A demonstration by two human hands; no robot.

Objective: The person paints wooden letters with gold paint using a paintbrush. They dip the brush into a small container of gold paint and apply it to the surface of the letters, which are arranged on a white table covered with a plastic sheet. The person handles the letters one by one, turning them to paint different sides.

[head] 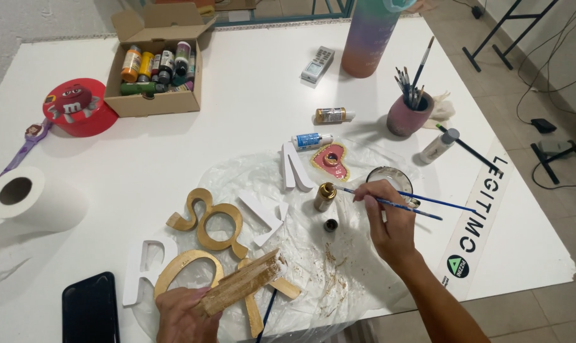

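Left hand (185,312), nearest the viewer, fingers wrapped around a gold-coated wooden letter (240,284) held over the plastic sheet (339,267). Right hand (389,219), fingers pinched on a blue-handled brush (389,203), tip at the open gold paint bottle (325,196). Three letters (208,222) appear gilded; the white letters (294,166) judged still unpainted, so work is roughly half done

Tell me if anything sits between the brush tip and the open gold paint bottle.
Nothing visible does. The right hand holds the brush with its tip right beside the gold bottle; only bare plastic sheet lies between them. The bottle's cap sits just below, out of the path.
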